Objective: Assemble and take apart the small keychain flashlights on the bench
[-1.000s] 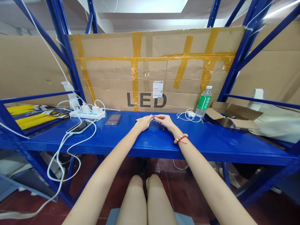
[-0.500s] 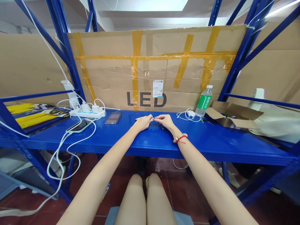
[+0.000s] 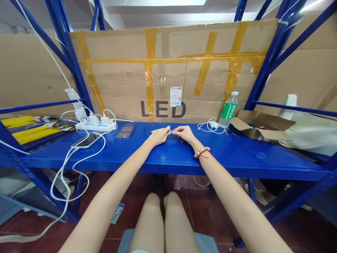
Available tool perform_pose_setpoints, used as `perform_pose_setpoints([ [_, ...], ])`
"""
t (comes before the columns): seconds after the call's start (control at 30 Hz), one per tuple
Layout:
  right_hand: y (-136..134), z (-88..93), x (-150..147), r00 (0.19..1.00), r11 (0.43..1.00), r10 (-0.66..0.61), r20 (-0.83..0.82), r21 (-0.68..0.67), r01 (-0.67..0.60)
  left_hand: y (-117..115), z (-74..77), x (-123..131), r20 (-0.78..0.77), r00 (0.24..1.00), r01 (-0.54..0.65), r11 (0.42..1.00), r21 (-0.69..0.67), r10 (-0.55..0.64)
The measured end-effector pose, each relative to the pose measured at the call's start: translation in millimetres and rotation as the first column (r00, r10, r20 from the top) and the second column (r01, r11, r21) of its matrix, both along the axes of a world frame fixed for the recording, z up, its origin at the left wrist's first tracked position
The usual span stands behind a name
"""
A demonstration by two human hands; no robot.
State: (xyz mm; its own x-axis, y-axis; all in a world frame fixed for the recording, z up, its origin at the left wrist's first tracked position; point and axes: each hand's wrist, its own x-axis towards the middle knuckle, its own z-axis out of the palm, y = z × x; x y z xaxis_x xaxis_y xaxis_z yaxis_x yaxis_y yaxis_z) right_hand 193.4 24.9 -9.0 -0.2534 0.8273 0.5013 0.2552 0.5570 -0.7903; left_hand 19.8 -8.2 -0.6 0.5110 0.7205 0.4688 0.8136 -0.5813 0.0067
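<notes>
Centrally, left hand and right hand pinch 1 thin piece over blue shelf, cardboard behind.

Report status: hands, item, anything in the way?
Left hand and right hand both pinch a thin pen-like piece, low over the blue shelf. Phone off to the left, water bottle to the right, both well apart from the hands.
</notes>
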Motion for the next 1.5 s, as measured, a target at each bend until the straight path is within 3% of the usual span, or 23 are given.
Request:
perform_pose_setpoints([
  [0.47,1.9,-1.4,-2.7,0.999,1.000,-0.029,0.018,-0.010,0.030,-1.7,0.3,2.7,0.015,1.000,-0.026,0.999,0.023,0.026],
  [1.0,-5.7,3.7,-5.0,0.999,0.995,-0.041,-0.032,-0.093,0.038,-3.6,2.0,2.9,0.014,0.999,0.034,0.997,0.074,-0.035],
  [1.5,-8.4,5.5,-7.3,0.999,0.995,-0.025,-0.029,-0.098,0.022,-1.6,-0.1,3.2,-0.006,1.000,-0.007,0.992,0.129,0.008],
])
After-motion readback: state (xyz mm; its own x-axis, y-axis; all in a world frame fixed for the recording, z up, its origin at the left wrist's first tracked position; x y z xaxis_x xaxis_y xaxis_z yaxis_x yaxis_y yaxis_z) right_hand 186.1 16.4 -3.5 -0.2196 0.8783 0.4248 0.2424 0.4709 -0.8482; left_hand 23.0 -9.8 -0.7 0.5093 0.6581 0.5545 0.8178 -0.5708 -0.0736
